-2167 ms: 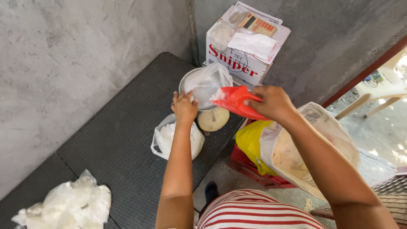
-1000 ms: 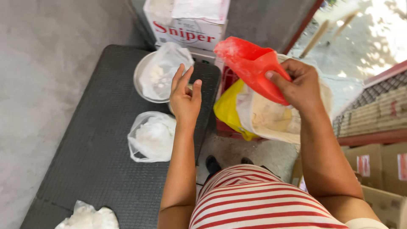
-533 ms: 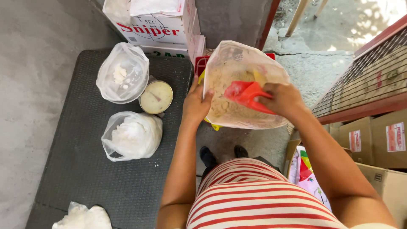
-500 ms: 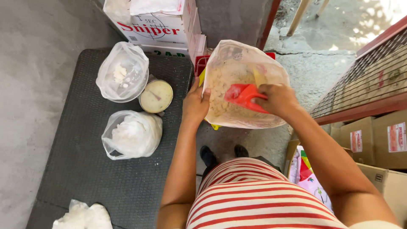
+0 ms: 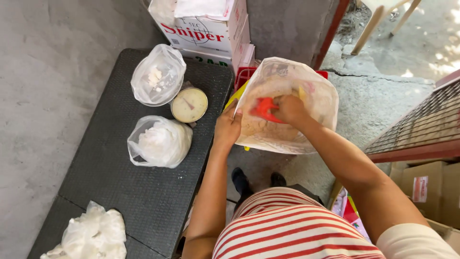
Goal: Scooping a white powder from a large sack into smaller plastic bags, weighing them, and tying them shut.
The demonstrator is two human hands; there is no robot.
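The right hand [image 5: 290,109] grips a red scoop [image 5: 264,108] inside the big clear sack [image 5: 287,103], at 1 o'clock of the table [image 5: 139,192]; the left hand [image 5: 227,128] pinches the sack's rim open. Scooping step (powder looks tan); next calls for a level lift.

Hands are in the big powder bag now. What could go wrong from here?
The large clear bag hangs off the bench edge, held only by the left hand; a slip could dump its tan powder. The right hand digs in with the red scoop, and a heaped scoop could spill before reaching the scale.
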